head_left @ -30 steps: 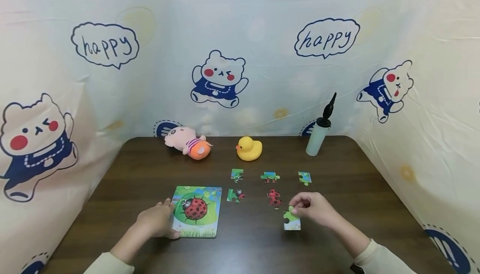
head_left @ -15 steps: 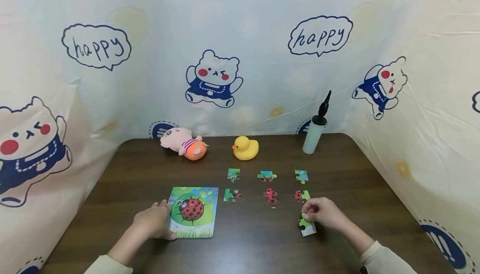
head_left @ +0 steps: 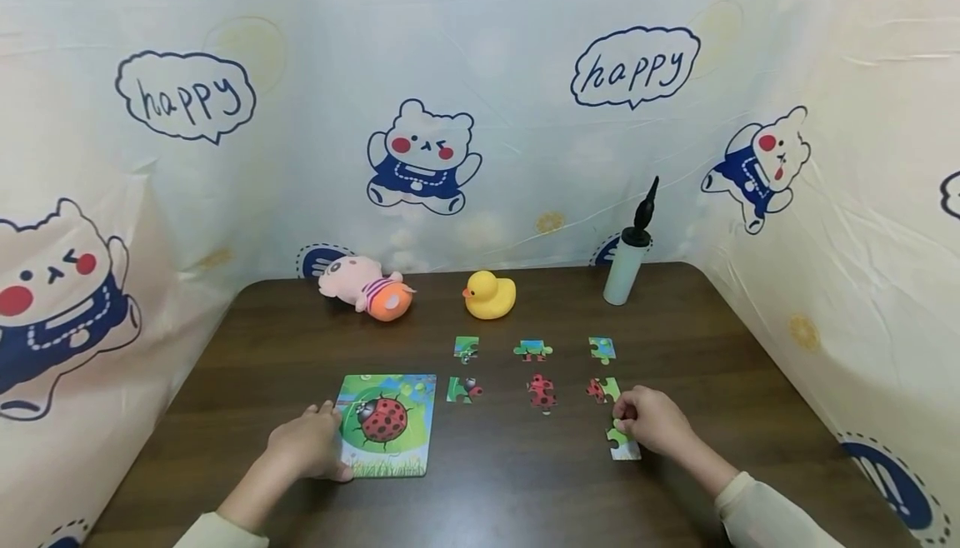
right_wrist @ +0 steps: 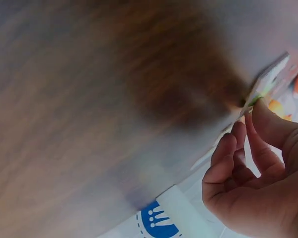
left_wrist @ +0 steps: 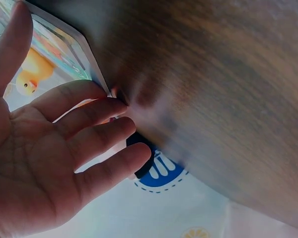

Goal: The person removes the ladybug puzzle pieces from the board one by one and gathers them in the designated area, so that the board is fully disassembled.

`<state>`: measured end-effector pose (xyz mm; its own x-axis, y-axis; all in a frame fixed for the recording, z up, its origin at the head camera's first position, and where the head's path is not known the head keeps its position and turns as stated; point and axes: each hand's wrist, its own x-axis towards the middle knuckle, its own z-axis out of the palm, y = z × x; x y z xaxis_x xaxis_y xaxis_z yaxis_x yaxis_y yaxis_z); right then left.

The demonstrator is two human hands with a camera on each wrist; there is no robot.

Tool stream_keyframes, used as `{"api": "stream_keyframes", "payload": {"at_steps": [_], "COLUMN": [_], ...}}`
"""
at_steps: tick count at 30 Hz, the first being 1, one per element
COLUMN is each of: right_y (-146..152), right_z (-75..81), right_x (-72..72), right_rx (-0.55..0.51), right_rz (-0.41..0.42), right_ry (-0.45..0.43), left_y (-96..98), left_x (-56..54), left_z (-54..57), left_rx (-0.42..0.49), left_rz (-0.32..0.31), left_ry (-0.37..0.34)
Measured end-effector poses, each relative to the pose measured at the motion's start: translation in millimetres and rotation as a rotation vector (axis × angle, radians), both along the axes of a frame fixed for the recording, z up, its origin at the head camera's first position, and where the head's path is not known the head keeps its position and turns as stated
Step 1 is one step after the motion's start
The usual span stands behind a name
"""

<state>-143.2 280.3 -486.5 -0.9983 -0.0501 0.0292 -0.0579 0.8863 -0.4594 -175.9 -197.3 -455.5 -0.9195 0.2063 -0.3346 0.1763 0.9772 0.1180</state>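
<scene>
My right hand (head_left: 656, 421) pinches a green and white jigsaw piece (head_left: 624, 450) between thumb and fingertips at its upper end. Just beyond that piece lies a red and green jigsaw piece (head_left: 602, 391). In the right wrist view the held piece (right_wrist: 270, 77) is seen edge-on past the thumb. With fingers extended, my left hand (head_left: 306, 445) touches the left edge of a square ladybug picture board (head_left: 405, 456). The left wrist view shows these fingers (left_wrist: 97, 141) nearly straight, tips at the board's edge (left_wrist: 92, 59).
Several more jigsaw pieces lie in two rows, among them a red spotted one (head_left: 542, 394) and a blue-green one (head_left: 602, 349). Behind them are a pink plush toy (head_left: 367, 286), a yellow rubber duck (head_left: 490, 295) and a hand pump (head_left: 625, 269). A printed cloth (head_left: 525, 156) hangs around the table.
My right hand has carried the jigsaw piece to the right, then slightly away from me, and turned it from slanted to nearly straight. The left hand stays at the board.
</scene>
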Motion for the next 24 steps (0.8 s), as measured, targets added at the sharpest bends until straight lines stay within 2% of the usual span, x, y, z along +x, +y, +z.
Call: {"api": "stream_keyframes", "payload": {"at_steps": [4,8,15,18,20,24], "right_y": [-1,-6,-29,-40,-47,-58], "right_z": [1.6,8.6,32.1,37.5,38.2,35.9], "right_x": [-1.3,-1.6,0.6,-0.2,-0.9,-1.4], "right_rx": [0.043,0.041,-0.015,0.046,0.117,0.215], "right_rz": [-0.001,0.008,0.160,0.221,0.264,0.354], "right_ry": [-0.011,-0.010,0.061,0.157,0.265,0.473], "left_y": [-0.8,-1.8,-0.4,-0.4,-0.9,-4.0], "left_x": [-0.1,-0.8,-3.6,-2.5,-1.1,1.6], "left_z": [-1.3,-1.9,3.5,5.3,5.3,0.5], "left_rx": [0.010,0.008,-0.042,-0.037,-0.032,-0.029], "left_rz": [0.001,0.009,0.043,0.040,0.043,0.009], "left_ry": [0.009,-0.001,-0.049,-0.047,-0.040,0.036]}}
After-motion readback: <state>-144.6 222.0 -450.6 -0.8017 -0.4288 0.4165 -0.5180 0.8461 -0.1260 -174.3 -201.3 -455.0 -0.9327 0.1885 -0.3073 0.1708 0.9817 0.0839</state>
